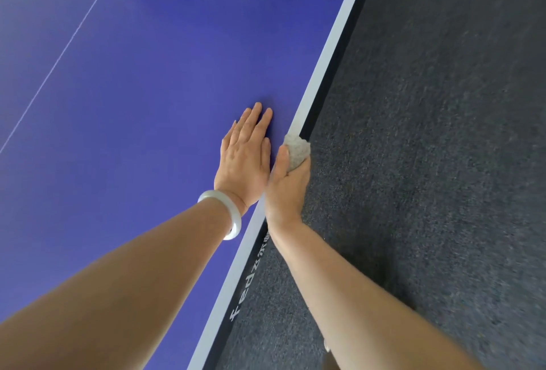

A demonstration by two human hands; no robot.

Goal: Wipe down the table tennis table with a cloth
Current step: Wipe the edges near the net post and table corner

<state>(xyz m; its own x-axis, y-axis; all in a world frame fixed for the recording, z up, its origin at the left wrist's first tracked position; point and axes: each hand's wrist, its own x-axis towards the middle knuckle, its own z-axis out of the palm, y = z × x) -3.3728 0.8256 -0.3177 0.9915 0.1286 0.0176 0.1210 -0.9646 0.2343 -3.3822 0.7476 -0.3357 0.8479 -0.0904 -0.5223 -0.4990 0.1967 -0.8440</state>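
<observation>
While the left hand lies flat at the centre of the frame, palm down with fingers straight and close together, on the blue table tennis table, the right hand just beside it grips a bunched grey-white cloth. The thumb lies along the table side of the cloth and the fingers curl round its outer side. The cloth sits on the table's edge, touching the white border stripe, which runs diagonally from the upper right of the frame to the bottom centre. A pale bangle circles the left wrist. A thin white centre line crosses the playing surface at upper left. Below the border stripe, the dark side rail carries white lettering at lower centre, too blurred to read. Dark grey speckled carpet fills the right half of the frame.
</observation>
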